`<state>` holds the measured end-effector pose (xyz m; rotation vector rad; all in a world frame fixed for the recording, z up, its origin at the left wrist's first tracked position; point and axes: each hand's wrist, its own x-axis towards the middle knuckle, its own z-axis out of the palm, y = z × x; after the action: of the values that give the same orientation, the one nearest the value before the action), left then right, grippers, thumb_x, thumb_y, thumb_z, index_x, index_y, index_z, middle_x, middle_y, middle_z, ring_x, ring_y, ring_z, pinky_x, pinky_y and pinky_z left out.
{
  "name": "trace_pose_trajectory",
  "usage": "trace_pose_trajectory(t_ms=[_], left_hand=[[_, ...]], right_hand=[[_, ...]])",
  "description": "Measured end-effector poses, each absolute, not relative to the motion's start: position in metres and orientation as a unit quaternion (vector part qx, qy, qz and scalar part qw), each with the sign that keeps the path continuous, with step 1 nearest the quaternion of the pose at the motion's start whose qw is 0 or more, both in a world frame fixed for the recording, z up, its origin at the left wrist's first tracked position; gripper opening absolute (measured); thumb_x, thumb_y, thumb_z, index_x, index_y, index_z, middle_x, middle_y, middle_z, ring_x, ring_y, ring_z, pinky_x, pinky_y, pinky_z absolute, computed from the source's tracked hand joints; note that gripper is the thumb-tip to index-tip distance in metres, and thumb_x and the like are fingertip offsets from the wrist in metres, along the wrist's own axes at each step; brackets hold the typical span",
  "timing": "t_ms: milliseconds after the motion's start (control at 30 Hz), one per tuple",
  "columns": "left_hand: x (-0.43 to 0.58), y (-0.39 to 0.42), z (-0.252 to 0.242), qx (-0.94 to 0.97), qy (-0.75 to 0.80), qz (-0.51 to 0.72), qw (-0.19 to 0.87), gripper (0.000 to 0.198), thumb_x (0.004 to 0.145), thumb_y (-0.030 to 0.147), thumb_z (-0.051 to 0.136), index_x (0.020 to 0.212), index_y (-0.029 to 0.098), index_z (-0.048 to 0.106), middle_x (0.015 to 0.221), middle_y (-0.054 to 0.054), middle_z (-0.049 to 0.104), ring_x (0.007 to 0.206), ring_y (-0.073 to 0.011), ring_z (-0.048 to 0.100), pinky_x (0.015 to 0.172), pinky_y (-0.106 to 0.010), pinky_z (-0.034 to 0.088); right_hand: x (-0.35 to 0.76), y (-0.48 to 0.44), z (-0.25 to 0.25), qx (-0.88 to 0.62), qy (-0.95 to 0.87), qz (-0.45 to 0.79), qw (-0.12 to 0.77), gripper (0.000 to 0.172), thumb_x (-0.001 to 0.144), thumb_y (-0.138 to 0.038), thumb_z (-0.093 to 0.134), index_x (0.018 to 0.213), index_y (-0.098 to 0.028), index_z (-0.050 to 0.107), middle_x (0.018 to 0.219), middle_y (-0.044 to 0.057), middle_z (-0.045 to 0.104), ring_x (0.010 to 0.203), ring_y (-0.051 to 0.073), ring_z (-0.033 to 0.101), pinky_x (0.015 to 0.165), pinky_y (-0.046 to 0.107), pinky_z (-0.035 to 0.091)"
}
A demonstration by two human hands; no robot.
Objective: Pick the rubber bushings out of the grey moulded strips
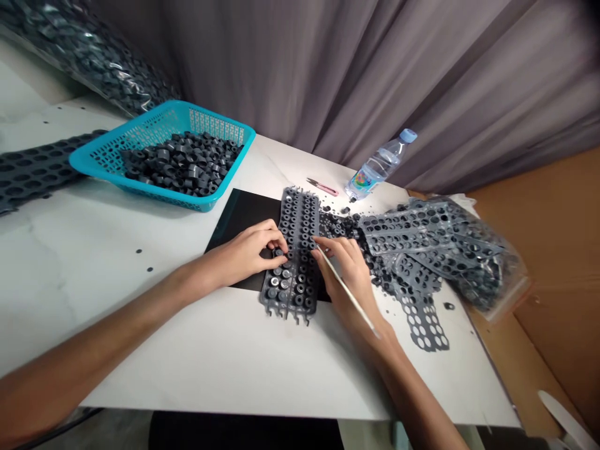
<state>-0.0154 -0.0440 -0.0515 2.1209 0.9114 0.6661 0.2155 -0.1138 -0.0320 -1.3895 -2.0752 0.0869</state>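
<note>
On the white desk point(187, 350), the left hand point(248, 253) pinches a small grey ring point(279, 252) against the holed grey tray point(294, 256), its grip closed on it, while the right hand point(344, 265), grip shut on a thin stick point(344, 289), pokes the tray's holes; next, I think, comes careful aiming at one hole.

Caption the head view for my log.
Left hand steadies a ring-filled grey tray; right hand works it with a thin stick.

light: soft, even, bright | shadows: faint under basket point(164, 153) | edges: wide-angle bowing | focus: sharp centre, soft corners
</note>
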Motion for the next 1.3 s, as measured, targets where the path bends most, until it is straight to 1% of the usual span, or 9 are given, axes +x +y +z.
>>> trace_pose_trajectory(t_ms=[133,233,333,400,600,833,1067,1167,1300], left_hand=[[-0.016,-0.045,-0.05,0.821,0.357,0.257,0.364,0.018,0.092,0.039,0.068,0.1,0.022,0.071,0.103,-0.003,0.058,0.096,-0.0205,0.062,0.09,-0.036,0.052],[-0.018,-0.046,-0.046,0.821,0.362,0.241,0.37,0.02,0.093,0.04,0.068,0.102,0.022,0.071,0.105,-0.003,0.059,0.097,-0.0209,0.062,0.092,-0.037,0.052],[-0.024,-0.047,-0.04,0.822,0.355,0.219,0.388,0.022,0.095,0.042,0.066,0.106,0.024,0.072,0.111,-0.004,0.061,0.101,-0.0211,0.062,0.094,-0.037,0.051],[-0.029,-0.045,-0.036,0.821,0.345,0.214,0.4,0.021,0.096,0.04,0.064,0.109,0.024,0.071,0.112,-0.004,0.062,0.102,-0.0204,0.063,0.094,-0.036,0.052],[-0.035,-0.035,-0.037,0.838,0.327,0.217,0.379,0.013,0.093,0.031,0.066,0.101,0.021,0.067,0.1,-0.003,0.064,0.087,-0.0173,0.061,0.083,-0.032,0.052],[-0.033,-0.034,-0.043,0.84,0.335,0.229,0.362,0.01,0.091,0.029,0.068,0.094,0.02,0.068,0.094,-0.002,0.062,0.081,-0.0162,0.059,0.076,-0.029,0.049],[-0.032,-0.033,-0.045,0.835,0.334,0.236,0.368,0.012,0.089,0.029,0.071,0.093,0.019,0.069,0.092,-0.001,0.061,0.079,-0.0145,0.057,0.074,-0.027,0.048],[-0.031,-0.031,-0.047,0.83,0.334,0.241,0.377,0.012,0.088,0.029,0.071,0.092,0.018,0.069,0.089,-0.001,0.061,0.077,-0.0138,0.057,0.072,-0.025,0.048],[-0.03,-0.027,-0.049,0.825,0.338,0.231,0.388,0.012,0.085,0.027,0.072,0.089,0.017,0.069,0.082,0.001,0.06,0.073,-0.0132,0.055,0.068,-0.024,0.046]], right_hand=[[0.221,-0.115,-0.031,-0.487,-0.806,0.115,0.315,0.015,0.104,-0.032,0.061,0.116,-0.025,0.069,0.106,0.005,0.073,0.093,0.022,0.064,0.088,0.039,0.053],[0.225,-0.113,-0.035,-0.51,-0.803,0.079,0.297,0.016,0.105,-0.034,0.059,0.113,-0.024,0.068,0.103,0.006,0.073,0.092,0.024,0.063,0.087,0.04,0.052],[0.235,-0.11,-0.036,-0.577,-0.755,0.022,0.311,0.018,0.105,-0.038,0.058,0.111,-0.024,0.068,0.1,0.006,0.071,0.09,0.024,0.062,0.085,0.041,0.051],[0.238,-0.11,-0.034,-0.59,-0.737,0.032,0.327,0.017,0.105,-0.038,0.059,0.11,-0.024,0.068,0.1,0.005,0.07,0.089,0.023,0.063,0.084,0.04,0.051],[0.212,-0.112,-0.029,-0.479,-0.815,0.136,0.298,0.013,0.104,-0.035,0.061,0.109,-0.024,0.068,0.099,0.005,0.072,0.091,0.021,0.062,0.084,0.035,0.053],[0.201,-0.108,-0.03,-0.446,-0.849,0.123,0.254,0.017,0.105,-0.039,0.06,0.108,-0.024,0.068,0.106,0.005,0.074,0.095,0.023,0.062,0.09,0.038,0.049],[0.201,-0.107,-0.03,-0.445,-0.855,0.108,0.243,0.019,0.106,-0.04,0.059,0.106,-0.023,0.068,0.104,0.006,0.073,0.095,0.023,0.062,0.088,0.038,0.048],[0.196,-0.108,-0.033,-0.46,-0.853,0.076,0.233,0.023,0.107,-0.039,0.056,0.115,-0.021,0.067,0.106,0.008,0.072,0.097,0.024,0.061,0.088,0.038,0.049],[0.191,-0.11,-0.038,-0.463,-0.864,-0.009,0.197,0.028,0.109,-0.032,0.05,0.127,-0.018,0.066,0.113,0.011,0.071,0.1,0.026,0.059,0.087,0.039,0.048]])
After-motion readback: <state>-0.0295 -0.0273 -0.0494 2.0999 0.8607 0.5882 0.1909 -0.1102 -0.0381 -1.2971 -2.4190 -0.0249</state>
